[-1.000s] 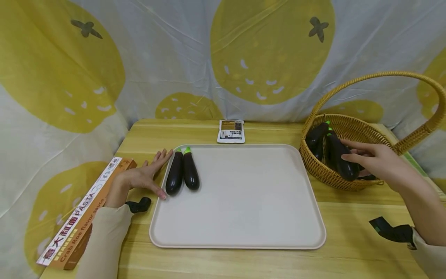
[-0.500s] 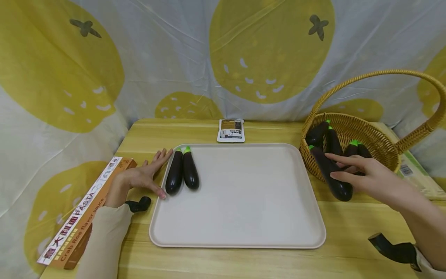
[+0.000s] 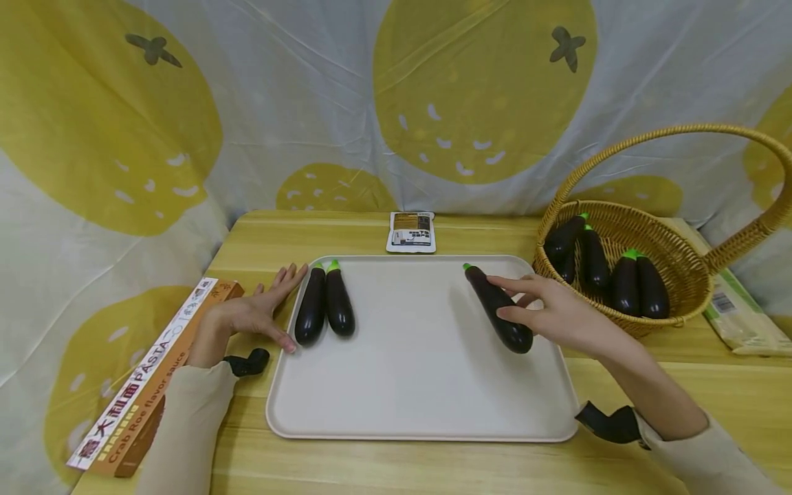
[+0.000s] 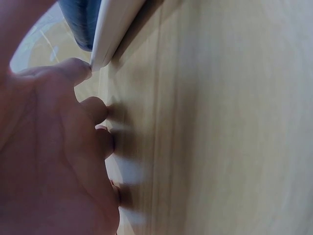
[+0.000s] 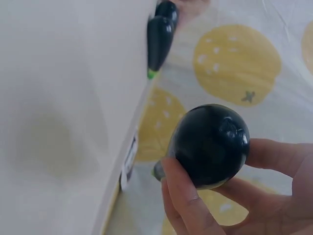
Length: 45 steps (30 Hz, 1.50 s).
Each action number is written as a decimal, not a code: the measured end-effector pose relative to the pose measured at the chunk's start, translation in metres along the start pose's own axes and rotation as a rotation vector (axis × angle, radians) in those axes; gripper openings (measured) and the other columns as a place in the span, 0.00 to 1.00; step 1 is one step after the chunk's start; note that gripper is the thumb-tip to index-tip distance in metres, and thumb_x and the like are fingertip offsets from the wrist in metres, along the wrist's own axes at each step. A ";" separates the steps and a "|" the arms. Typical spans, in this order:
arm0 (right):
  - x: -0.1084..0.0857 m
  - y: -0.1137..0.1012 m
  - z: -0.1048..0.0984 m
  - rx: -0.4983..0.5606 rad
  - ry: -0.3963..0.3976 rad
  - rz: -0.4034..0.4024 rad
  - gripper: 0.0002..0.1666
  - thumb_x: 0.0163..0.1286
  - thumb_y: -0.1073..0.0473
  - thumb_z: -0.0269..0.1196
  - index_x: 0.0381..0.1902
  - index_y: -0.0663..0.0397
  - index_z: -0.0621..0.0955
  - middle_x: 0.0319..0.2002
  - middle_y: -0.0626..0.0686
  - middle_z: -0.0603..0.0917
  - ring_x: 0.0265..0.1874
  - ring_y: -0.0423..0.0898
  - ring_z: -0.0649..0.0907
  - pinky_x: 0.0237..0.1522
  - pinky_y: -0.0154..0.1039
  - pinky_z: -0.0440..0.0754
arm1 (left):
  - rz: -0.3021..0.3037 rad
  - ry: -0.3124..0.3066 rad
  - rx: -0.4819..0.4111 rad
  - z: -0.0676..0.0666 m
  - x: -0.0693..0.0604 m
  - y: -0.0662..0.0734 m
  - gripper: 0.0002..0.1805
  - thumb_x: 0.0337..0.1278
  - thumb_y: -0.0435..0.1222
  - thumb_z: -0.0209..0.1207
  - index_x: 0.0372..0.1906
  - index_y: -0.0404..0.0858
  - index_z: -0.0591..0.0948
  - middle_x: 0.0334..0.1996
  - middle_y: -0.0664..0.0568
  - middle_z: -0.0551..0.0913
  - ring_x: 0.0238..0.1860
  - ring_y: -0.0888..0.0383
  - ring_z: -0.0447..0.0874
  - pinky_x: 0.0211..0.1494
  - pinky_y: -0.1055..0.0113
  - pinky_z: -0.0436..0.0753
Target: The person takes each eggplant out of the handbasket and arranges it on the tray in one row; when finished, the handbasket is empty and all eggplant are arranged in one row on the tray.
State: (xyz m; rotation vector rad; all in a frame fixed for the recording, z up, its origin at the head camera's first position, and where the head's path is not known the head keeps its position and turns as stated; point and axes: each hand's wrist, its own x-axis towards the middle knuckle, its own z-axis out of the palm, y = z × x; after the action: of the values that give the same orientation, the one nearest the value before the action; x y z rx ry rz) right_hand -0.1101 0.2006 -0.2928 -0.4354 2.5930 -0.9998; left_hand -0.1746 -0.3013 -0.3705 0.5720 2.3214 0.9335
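My right hand (image 3: 551,309) grips a dark eggplant (image 3: 498,309) by its sides over the right part of the white tray (image 3: 421,385). In the right wrist view the round end of this eggplant (image 5: 210,147) faces the camera, with fingers and thumb around it. Two more eggplants, an outer one (image 3: 311,306) and an inner one (image 3: 339,302), lie side by side along the tray's left edge, green caps away from me. Fingers spread, my left hand (image 3: 256,313) rests at that edge. The left wrist view shows its fingertips on the wood and one at the tray's rim.
A wicker basket (image 3: 687,261) with a tall handle holds several eggplants at the right. Beside it lies a green-and-cream packet (image 3: 742,320). A small pouch (image 3: 411,232) is behind the tray. The long pasta box (image 3: 148,378) lies left of my left arm.
My right hand has lifted an eggplant out of the basket and carried it left, over the tray. My left hand and the two eggplants on the tray have stayed in place.
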 end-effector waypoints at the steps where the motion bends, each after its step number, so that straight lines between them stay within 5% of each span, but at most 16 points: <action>1: 0.005 -0.004 0.004 0.010 -0.005 -0.003 0.36 0.76 0.46 0.63 0.78 0.43 0.70 0.66 0.62 0.75 0.58 0.55 0.81 0.42 0.40 0.81 | -0.003 0.001 0.004 0.000 0.000 -0.001 0.83 0.36 0.46 0.83 0.84 0.42 0.29 0.79 0.32 0.14 0.78 0.32 0.07 0.71 0.26 0.15; 13: 0.074 -0.039 0.064 0.315 -0.040 0.007 0.35 0.75 0.54 0.63 0.78 0.42 0.70 0.65 0.60 0.77 0.56 0.53 0.80 0.42 0.39 0.87 | -0.007 0.012 0.034 0.001 0.001 -0.002 0.83 0.35 0.48 0.84 0.84 0.42 0.30 0.79 0.32 0.16 0.79 0.32 0.08 0.72 0.25 0.17; 23: 0.113 -0.068 0.108 0.511 -0.056 0.026 0.35 0.74 0.61 0.63 0.77 0.43 0.72 0.61 0.61 0.77 0.42 0.44 0.83 0.35 0.33 0.84 | -0.009 0.008 0.023 0.000 0.001 -0.001 0.84 0.35 0.47 0.84 0.84 0.42 0.30 0.79 0.32 0.16 0.79 0.32 0.08 0.72 0.25 0.17; 35: 0.140 -0.073 0.139 0.468 -0.031 0.020 0.35 0.73 0.59 0.64 0.76 0.43 0.72 0.64 0.62 0.79 0.48 0.46 0.80 0.36 0.31 0.77 | -0.007 0.007 0.039 0.000 0.002 0.001 0.83 0.35 0.48 0.84 0.84 0.42 0.30 0.80 0.32 0.17 0.79 0.31 0.10 0.73 0.25 0.18; 45: 0.146 -0.080 0.142 0.370 -0.004 0.006 0.34 0.73 0.57 0.63 0.76 0.44 0.72 0.65 0.62 0.82 0.58 0.50 0.83 0.52 0.38 0.79 | -0.010 0.008 0.029 -0.001 0.001 0.001 0.84 0.34 0.48 0.84 0.84 0.42 0.30 0.80 0.32 0.16 0.79 0.32 0.09 0.73 0.25 0.17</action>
State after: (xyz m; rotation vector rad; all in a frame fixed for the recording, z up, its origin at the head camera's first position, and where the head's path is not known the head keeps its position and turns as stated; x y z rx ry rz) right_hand -0.1707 0.0037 -0.3648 -0.3307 2.3296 -1.4349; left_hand -0.1760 -0.3006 -0.3700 0.5688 2.3464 0.9007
